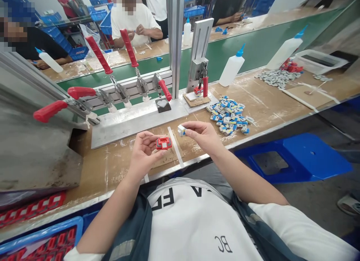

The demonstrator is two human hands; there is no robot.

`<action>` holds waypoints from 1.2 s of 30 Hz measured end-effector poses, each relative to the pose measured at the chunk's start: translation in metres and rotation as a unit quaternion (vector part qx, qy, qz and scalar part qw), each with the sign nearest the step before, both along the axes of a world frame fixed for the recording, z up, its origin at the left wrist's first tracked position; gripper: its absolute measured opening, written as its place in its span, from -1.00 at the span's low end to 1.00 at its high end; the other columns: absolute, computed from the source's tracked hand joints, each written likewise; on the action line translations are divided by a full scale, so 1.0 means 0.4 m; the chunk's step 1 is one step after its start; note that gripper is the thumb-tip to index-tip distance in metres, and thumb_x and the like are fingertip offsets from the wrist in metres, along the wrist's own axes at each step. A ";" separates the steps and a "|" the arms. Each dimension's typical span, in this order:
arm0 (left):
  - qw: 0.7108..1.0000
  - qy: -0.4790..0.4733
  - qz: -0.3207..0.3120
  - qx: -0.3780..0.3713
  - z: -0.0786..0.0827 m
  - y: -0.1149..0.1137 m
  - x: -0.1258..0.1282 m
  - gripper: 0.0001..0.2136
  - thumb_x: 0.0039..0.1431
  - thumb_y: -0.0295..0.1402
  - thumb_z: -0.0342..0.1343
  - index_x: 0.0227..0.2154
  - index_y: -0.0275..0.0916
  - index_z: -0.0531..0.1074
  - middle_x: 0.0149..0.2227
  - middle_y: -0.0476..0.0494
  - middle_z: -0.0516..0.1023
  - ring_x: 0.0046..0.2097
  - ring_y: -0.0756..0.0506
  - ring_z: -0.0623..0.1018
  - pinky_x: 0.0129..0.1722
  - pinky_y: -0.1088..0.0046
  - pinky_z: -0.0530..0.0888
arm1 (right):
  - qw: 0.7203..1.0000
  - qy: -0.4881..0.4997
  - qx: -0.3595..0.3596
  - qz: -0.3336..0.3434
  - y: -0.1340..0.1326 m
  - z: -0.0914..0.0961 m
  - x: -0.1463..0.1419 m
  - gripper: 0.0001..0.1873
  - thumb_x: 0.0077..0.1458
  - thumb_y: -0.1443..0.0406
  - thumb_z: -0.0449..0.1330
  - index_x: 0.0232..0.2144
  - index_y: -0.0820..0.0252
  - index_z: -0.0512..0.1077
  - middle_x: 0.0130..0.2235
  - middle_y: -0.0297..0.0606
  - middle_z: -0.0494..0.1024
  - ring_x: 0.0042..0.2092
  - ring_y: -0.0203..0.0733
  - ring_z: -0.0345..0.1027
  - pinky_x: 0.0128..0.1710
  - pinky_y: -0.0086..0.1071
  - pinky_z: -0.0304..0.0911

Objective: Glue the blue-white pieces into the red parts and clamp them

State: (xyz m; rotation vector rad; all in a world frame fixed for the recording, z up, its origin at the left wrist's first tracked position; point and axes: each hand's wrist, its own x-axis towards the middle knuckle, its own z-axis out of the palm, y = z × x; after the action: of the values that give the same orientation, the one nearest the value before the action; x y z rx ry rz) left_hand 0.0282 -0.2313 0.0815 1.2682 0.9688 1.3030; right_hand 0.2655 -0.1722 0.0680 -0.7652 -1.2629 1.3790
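**Status: Two Pieces Held Apart**

The left hand (144, 151) grips a red plastic housing with grey edging and a recessed centre (164, 143) between thumb and fingers, above the brown, board-topped workbench (250, 94). The right hand (204, 136) pinches a small white block with blue and yellow markings (181, 131) near the housing, not touching it.

Progress, judged from this state: both pieces are picked up; no block appears seated in the recess. Many similar blocks are left in a loose heap (228, 116) to the right. Red pieces lie in a blue plastic crate (80, 231) at lower left; whether these are finished cannot be told.

The housing looks rigid and slightly glossy; the block is boxy and square-edged. A smooth, flat grey metal plate (132, 124) lies beyond the hands, below metal toggle clamps with red-sleeved handles (129, 48). The workbench surface looks scuffed.
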 end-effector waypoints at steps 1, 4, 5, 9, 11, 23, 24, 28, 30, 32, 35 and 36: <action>1.000 0.003 -0.002 0.002 -0.002 -0.003 -0.001 -0.44 0.04 -0.40 0.53 -0.05 -0.11 0.26 0.02 -0.19 0.69 0.01 -0.14 0.70 0.00 0.29 0.66 | 0.999 -0.019 0.031 0.000 -0.007 0.008 0.001 -0.62 0.05 0.03 0.53 -0.16 0.11 0.72 -0.17 -0.20 0.75 -0.14 -0.15 0.64 -0.04 -0.22 0.60; 1.000 0.009 -0.013 0.021 -0.007 -0.013 -0.004 -0.47 0.08 -0.38 0.51 -0.04 -0.10 0.27 0.07 -0.24 0.68 0.07 -0.17 0.69 0.03 0.25 0.66 | 0.990 -0.059 0.129 -0.003 -0.024 0.029 0.002 -0.69 0.17 0.07 0.47 -0.11 0.09 0.71 -0.13 -0.19 0.74 -0.09 -0.13 0.64 -0.03 -0.24 0.60; 0.999 0.010 -0.018 0.027 -0.007 -0.015 -0.005 -0.48 0.10 -0.37 0.50 -0.04 -0.11 0.28 0.08 -0.24 0.68 0.08 -0.18 0.68 0.05 0.23 0.65 | 0.984 -0.072 0.163 -0.007 -0.027 0.033 0.003 -0.71 0.21 0.09 0.44 -0.10 0.08 0.71 -0.11 -0.18 0.74 -0.08 -0.13 0.64 -0.02 -0.24 0.60; 0.998 0.000 -0.068 0.009 -0.001 -0.024 -0.012 -0.57 0.25 -0.30 0.41 0.04 -0.10 0.30 0.14 -0.28 0.66 0.08 -0.18 0.68 0.05 0.20 0.64 | 0.945 -0.138 0.296 -0.024 -0.030 0.046 0.011 -0.75 0.29 0.13 0.38 -0.05 0.05 0.70 -0.07 -0.15 0.74 -0.04 -0.12 0.65 0.04 -0.22 0.58; 0.994 -0.007 -0.107 -0.007 0.002 -0.028 -0.014 -0.58 0.32 -0.26 0.35 0.11 -0.10 0.30 0.14 -0.31 0.65 0.08 -0.19 0.69 0.04 0.20 0.64 | 0.926 -0.163 0.339 -0.019 -0.029 0.051 0.015 -0.75 0.31 0.13 0.36 -0.04 0.05 0.70 -0.06 -0.14 0.74 -0.05 -0.12 0.65 0.02 -0.24 0.59; 0.990 0.107 -0.062 0.060 -0.012 -0.043 -0.003 -0.54 0.32 -0.35 0.34 0.22 -0.10 0.37 0.28 -0.29 0.54 0.26 -0.21 0.58 0.28 0.11 0.52 | 0.923 -0.236 0.301 -0.031 -0.055 0.044 -0.023 -0.81 0.33 0.17 0.34 -0.10 0.02 0.73 -0.17 -0.22 0.75 -0.18 -0.17 0.64 -0.08 -0.32 0.56; 0.990 0.112 -0.057 0.063 -0.012 -0.044 -0.001 -0.54 0.32 -0.35 0.34 0.22 -0.10 0.38 0.28 -0.30 0.54 0.26 -0.21 0.58 0.28 0.11 0.53 | 0.922 -0.238 0.305 -0.036 -0.055 0.040 -0.024 -0.81 0.33 0.18 0.34 -0.10 0.02 0.73 -0.16 -0.22 0.75 -0.18 -0.17 0.64 -0.09 -0.32 0.56; 0.990 0.117 -0.023 0.072 -0.012 -0.052 0.005 -0.57 0.31 -0.34 0.35 0.20 -0.12 0.44 0.28 -0.29 0.54 0.26 -0.21 0.57 0.30 0.13 0.52 | 0.911 -0.237 0.334 -0.052 -0.060 0.032 -0.030 -0.81 0.34 0.22 0.32 -0.07 0.03 0.72 -0.14 -0.20 0.74 -0.17 -0.17 0.64 -0.07 -0.32 0.56; 0.991 0.113 -0.013 0.063 -0.015 -0.056 0.007 -0.57 0.30 -0.33 0.35 0.20 -0.12 0.46 0.28 -0.29 0.54 0.28 -0.23 0.56 0.32 0.10 0.52 | 0.912 -0.236 0.331 -0.057 -0.064 0.029 -0.035 -0.81 0.33 0.22 0.33 -0.07 0.02 0.72 -0.15 -0.20 0.74 -0.17 -0.17 0.63 -0.08 -0.31 0.57; 0.992 0.110 -0.007 0.056 -0.023 -0.060 0.009 -0.55 0.29 -0.31 0.36 0.21 -0.12 0.47 0.28 -0.29 0.53 0.28 -0.25 0.56 0.30 0.09 0.54 | 0.917 -0.239 0.315 -0.061 -0.066 0.028 -0.041 -0.80 0.34 0.20 0.32 -0.06 0.01 0.72 -0.16 -0.21 0.74 -0.19 -0.17 0.63 -0.09 -0.31 0.56; 0.990 0.121 0.004 0.068 -0.043 -0.065 0.009 -0.51 0.33 -0.28 0.33 0.28 -0.08 0.44 0.34 -0.29 0.49 0.34 -0.27 0.51 0.31 0.09 0.53 | 0.924 -0.245 0.290 -0.055 -0.063 0.027 -0.047 -0.79 0.36 0.16 0.30 -0.09 0.02 0.73 -0.21 -0.23 0.72 -0.23 -0.21 0.60 -0.14 -0.34 0.54; 0.987 0.136 0.005 0.081 -0.049 -0.067 0.009 -0.50 0.35 -0.28 0.31 0.31 -0.07 0.42 0.37 -0.29 0.46 0.37 -0.27 0.49 0.34 0.07 0.50 | 0.926 -0.246 0.282 -0.050 -0.061 0.028 -0.049 -0.78 0.36 0.15 0.30 -0.10 0.03 0.73 -0.22 -0.24 0.72 -0.24 -0.22 0.59 -0.15 -0.36 0.52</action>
State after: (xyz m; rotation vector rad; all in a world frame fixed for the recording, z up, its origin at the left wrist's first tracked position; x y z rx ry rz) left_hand 0.0317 -0.2579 0.0619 1.5988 1.0758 1.2567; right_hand 0.2461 -0.1968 0.0793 -0.7693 -1.8728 0.6842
